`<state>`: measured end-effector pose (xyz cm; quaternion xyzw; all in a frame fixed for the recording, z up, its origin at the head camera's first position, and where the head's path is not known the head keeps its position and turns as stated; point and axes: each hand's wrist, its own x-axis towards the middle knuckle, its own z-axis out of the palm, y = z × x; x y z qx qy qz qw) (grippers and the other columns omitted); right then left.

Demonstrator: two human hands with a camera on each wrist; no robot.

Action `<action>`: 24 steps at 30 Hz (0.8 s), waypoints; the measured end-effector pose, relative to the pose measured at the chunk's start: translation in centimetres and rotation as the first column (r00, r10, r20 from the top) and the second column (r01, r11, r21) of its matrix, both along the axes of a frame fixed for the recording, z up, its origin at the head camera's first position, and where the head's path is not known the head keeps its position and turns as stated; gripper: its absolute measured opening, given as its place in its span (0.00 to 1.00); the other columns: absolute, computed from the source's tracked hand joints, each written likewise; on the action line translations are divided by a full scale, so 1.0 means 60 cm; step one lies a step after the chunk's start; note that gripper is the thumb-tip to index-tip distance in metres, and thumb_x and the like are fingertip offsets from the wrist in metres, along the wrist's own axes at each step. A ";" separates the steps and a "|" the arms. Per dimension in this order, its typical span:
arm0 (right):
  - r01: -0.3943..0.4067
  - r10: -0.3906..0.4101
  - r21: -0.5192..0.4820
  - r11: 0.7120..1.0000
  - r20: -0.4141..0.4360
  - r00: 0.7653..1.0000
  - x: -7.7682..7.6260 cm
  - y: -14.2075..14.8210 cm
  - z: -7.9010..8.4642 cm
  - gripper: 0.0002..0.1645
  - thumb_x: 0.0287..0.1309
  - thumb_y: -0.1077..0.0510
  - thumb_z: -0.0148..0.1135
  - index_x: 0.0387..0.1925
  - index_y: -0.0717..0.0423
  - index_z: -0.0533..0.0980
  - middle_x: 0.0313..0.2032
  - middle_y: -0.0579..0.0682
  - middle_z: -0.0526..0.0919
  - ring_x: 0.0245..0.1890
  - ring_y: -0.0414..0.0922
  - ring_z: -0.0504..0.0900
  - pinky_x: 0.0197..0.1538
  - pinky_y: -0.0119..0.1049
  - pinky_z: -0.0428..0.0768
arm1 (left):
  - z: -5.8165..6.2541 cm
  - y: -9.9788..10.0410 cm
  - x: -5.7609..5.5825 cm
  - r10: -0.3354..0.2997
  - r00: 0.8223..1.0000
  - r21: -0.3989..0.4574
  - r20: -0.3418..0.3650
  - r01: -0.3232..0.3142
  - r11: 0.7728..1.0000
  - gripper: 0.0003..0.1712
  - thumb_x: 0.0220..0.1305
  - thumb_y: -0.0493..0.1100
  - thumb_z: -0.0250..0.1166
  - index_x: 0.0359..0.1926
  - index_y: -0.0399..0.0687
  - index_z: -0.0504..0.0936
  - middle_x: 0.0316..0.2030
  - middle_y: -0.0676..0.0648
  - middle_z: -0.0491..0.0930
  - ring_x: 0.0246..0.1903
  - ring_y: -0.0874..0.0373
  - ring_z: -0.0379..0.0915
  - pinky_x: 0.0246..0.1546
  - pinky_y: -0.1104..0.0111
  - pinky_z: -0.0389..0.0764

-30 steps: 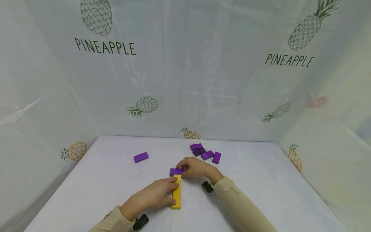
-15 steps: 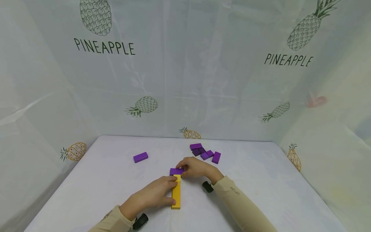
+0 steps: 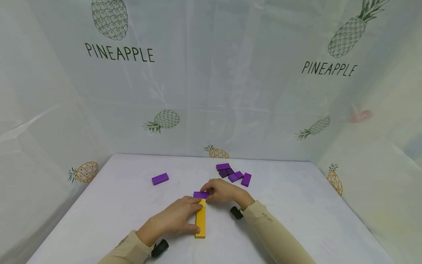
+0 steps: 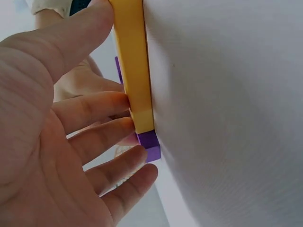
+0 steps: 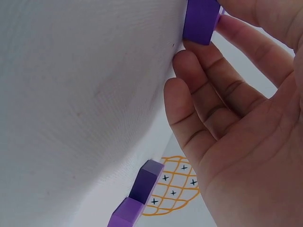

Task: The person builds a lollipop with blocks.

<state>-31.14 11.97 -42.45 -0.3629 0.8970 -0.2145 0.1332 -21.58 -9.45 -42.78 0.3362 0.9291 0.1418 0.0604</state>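
A strip of yellow blocks (image 3: pixel 200 222) runs away from me on the white table, with a seam near its far end. Across that end lies a purple block (image 3: pixel 200 194). My left hand (image 3: pixel 178 216) lies along the strip's left side. In the left wrist view its thumb and nearer fingertips touch the yellow side (image 4: pixel 132 56), the other fingers spread toward the purple end (image 4: pixel 150 147). My right hand (image 3: pixel 222 190) pinches the right end of the purple block between thumb and index finger. In the right wrist view that block (image 5: pixel 201 21) shows beside the relaxed other fingers.
Several purple blocks (image 3: pixel 233 177) lie in a loose cluster toward the back, right of centre. A single purple block (image 3: pixel 160 179) lies back left. A pineapple-print curtain (image 3: pixel 250 91) rises behind the white table (image 3: pixel 99 220) and along its sides.
My left fingers have shifted slightly forward along the yellow strip, now overlapping the front edge of the purple block in the head view. The right hand stays in place.
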 end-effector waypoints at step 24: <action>-0.011 0.011 0.003 1.000 -0.015 1.000 0.002 0.001 0.001 0.21 0.55 0.57 0.67 0.52 0.46 0.80 0.39 0.36 0.78 0.37 0.36 0.73 0.43 0.27 0.76 | -0.003 -0.003 -0.003 0.021 0.999 0.020 0.040 -0.021 1.000 0.42 0.50 0.69 0.66 0.62 0.55 0.74 0.67 0.47 0.64 0.62 0.48 0.63 0.63 0.52 0.65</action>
